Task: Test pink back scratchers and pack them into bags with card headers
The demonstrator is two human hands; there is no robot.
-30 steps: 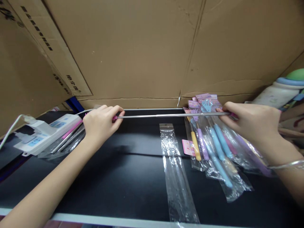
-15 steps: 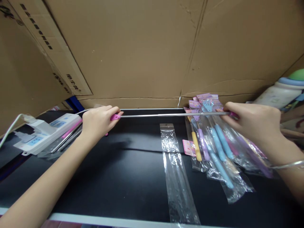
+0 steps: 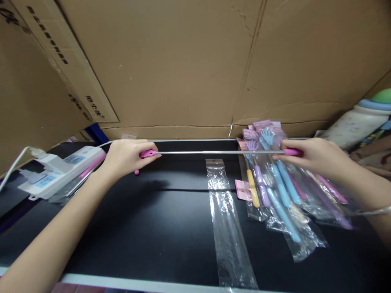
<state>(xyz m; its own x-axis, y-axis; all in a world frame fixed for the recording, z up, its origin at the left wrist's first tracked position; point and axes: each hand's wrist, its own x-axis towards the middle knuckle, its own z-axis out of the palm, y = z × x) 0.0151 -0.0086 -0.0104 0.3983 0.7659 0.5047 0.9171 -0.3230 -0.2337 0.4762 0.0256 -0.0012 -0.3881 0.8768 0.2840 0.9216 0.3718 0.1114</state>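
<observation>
The left hand (image 3: 130,156) and the right hand (image 3: 316,154) hold a thin metal rod (image 3: 220,152) level between them, above the far part of the black desk (image 3: 146,240). The left fingers are clamped on the pink piece (image 3: 148,154) at one end of the rod; the right fingers are clamped on the pink handle (image 3: 293,152) at the other. Just below the left hand shows a small pink knob (image 3: 137,172), which may belong to something partly hidden by that hand. A long, flat clear bag (image 3: 227,224) lies under the line of the rod, running towards the near edge of the desk. To its right is a pile of bagged scratchers (image 3: 276,183) with yellow, purple, blue and pink handles, its far part passing beneath the rod. At the left stands a white power strip (image 3: 65,173) with plugs in it, beside more bagged rods (image 3: 85,173). Brown cardboard (image 3: 183,65) rises behind the desk, and a pale bottle (image 3: 351,124) with a green top leans at the far right. A bracelet (image 3: 377,211) circles the right wrist.
</observation>
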